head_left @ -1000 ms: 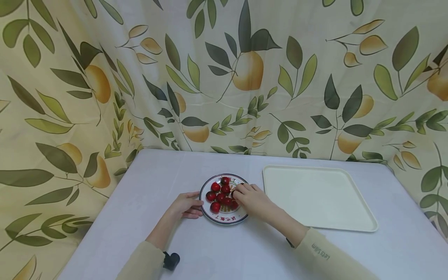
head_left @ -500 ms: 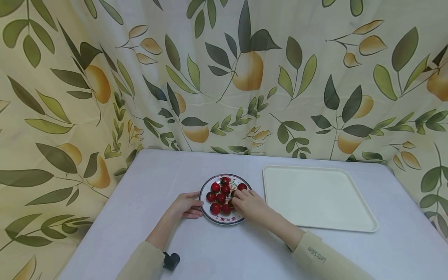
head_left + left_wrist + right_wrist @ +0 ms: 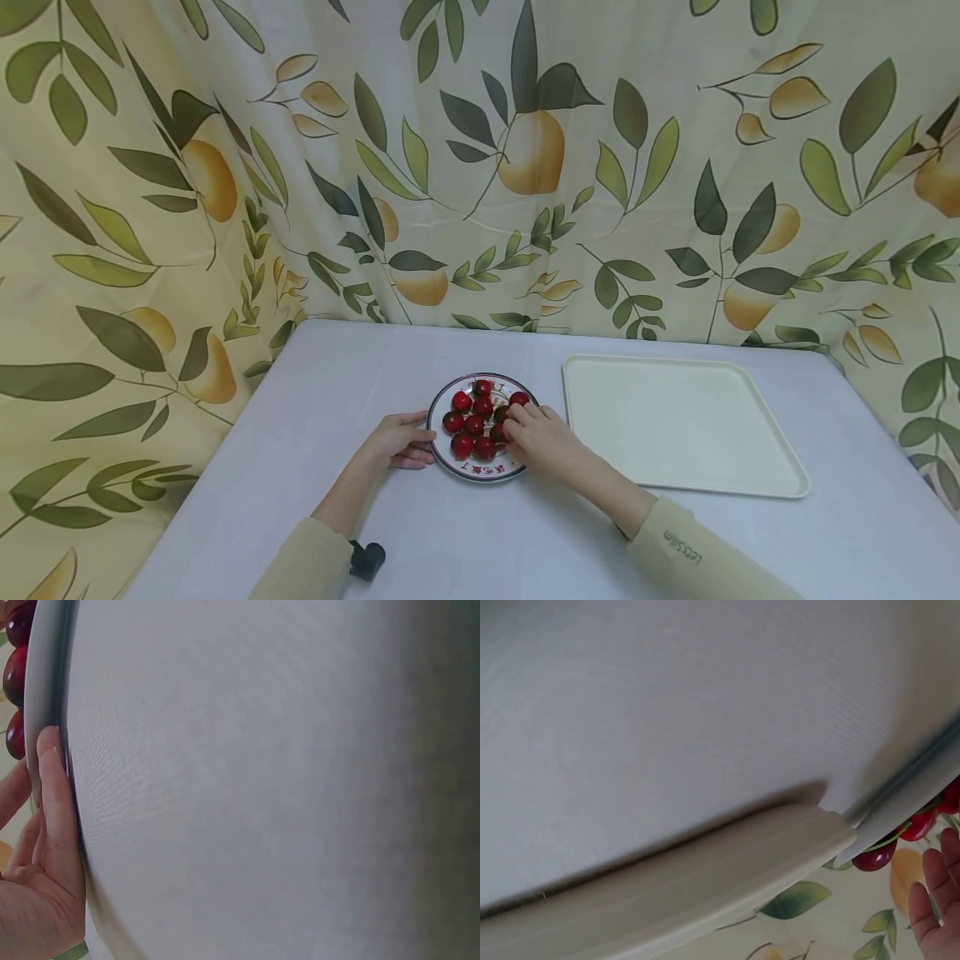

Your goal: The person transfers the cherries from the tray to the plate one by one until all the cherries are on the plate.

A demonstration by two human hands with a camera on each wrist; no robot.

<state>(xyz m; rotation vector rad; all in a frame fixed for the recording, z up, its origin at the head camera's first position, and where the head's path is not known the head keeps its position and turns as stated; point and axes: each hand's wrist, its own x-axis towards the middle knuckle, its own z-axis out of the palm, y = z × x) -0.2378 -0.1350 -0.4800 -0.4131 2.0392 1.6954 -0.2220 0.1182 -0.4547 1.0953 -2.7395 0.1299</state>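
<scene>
A white plate with a dark rim holds several red cherries. At its left edge my left hand grips the rim; in the left wrist view a finger lies along the plate's outer side. My right hand reaches over the plate's right side, fingertips right at the darker cherries. In the right wrist view its fingers look extended, beside cherries near the rim. Part of the plate's right side is hidden under this hand.
A cream rectangular tray lies right of the plate, close to the right forearm. White cloth covers the table. Behind it hangs a curtain printed with fruit and leaves. A small black device sits at the left wrist.
My right hand has shifted slightly down over the plate, then a little right, uncovering cherries at the right side. Some cherries near the lower right have moved left. My left hand stays put.
</scene>
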